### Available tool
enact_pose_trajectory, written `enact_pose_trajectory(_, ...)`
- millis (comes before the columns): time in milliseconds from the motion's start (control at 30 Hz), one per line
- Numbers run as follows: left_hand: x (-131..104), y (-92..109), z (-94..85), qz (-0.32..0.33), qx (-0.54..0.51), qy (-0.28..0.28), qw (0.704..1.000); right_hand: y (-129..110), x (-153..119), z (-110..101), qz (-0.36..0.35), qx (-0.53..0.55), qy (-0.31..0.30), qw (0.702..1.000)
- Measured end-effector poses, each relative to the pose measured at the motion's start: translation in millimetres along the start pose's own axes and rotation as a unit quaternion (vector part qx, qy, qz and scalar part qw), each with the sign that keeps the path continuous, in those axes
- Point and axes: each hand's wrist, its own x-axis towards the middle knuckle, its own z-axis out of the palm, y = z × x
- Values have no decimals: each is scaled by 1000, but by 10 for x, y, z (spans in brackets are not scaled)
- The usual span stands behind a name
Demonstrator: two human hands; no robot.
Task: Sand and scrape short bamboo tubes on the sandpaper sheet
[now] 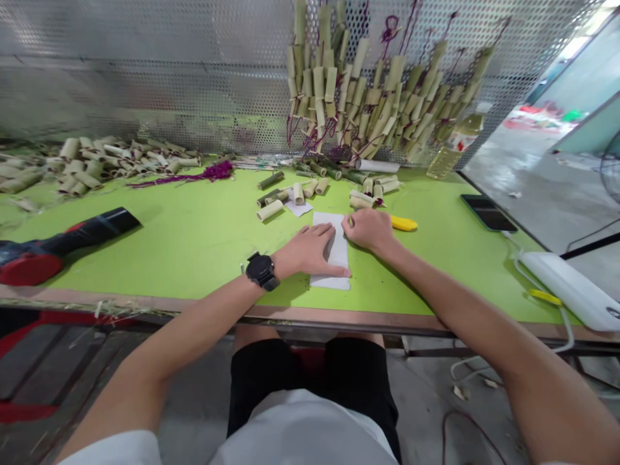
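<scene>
On a lime-green, flat-topped counter (194,239), a rectangular white sheet of paper (339,248) lies directly in front of the seated person, between the two bare hands. The left hand (312,250) is laid palm down across the sheet, its grip spread wide with nothing clasped, apparently so that the paper is kept flat and still. The right hand (371,227) is set at the sheet's upper right edge, its grip curled closed; whether the paper's edge or anything else is pinched inside cannot be told. A slim, bright yellow object (405,224) shows just beyond the right hand; whether it is touched is also hidden. Short, pale, hollow bamboo tubes (298,193) are scattered beyond the sheet, seemingly so that the working area is left free while they stay within reach.

The paper is plain, longer than it is wide, and set with its short side towards the person. No writing can be made out, and its middle is partly covered by the left hand.
</scene>
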Motion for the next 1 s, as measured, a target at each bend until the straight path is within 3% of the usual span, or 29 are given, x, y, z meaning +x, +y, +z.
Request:
enact_pose_trajectory(100, 2, 13, -8, -10, 0, -1, 1000, -14, 58, 1, 7, 8, 6, 1000)
enact_pose_trajectory(300, -14, 18, -10, 1, -12, 2, 1000, -56, -243, -63, -7, 35, -24, 999)
enact_pose_trajectory(533, -20, 28, -20, -4, -8, -10, 1000, -32, 53, -22, 21, 29, 2, 999)
enact_pose_trajectory(800, -18, 19, -14, 6, -25, -11, 1000, -104, -272, -107, 1, 9, -27, 1000)
enact_pose_trajectory(1000, -29, 42, -28, -3, -38, -13, 999, -93, -111, -45, -52, 20, -9, 998)
